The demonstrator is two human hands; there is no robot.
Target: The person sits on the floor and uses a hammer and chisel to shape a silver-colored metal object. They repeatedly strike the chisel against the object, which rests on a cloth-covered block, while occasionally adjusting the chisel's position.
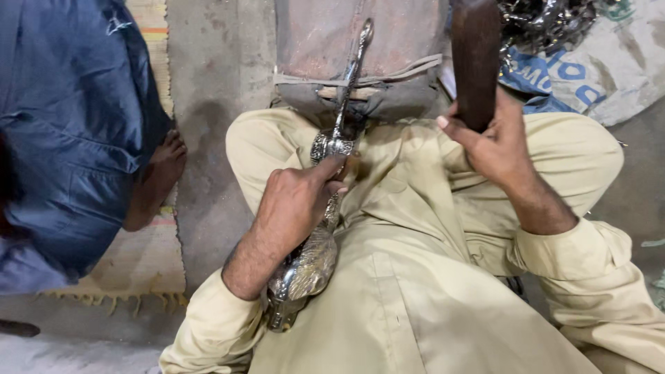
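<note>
Our left hand (294, 204) clamps the ornate silver metal piece (325, 208) across our lap, its tip resting on the padded block (360, 55) ahead. Our right hand (492, 142) grips the dark wooden mallet (476, 59), raised. We'd best pin the piece firmly and strike squarely.

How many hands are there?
2: the left hand grips the shiny metal piece, and the right hand holds the dark wooden tool. Others may be hidden.

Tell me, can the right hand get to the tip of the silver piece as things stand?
Probably not right away: the right hand is closed around a dark wooden tool, though nothing blocks the silver piece's tip.
</note>
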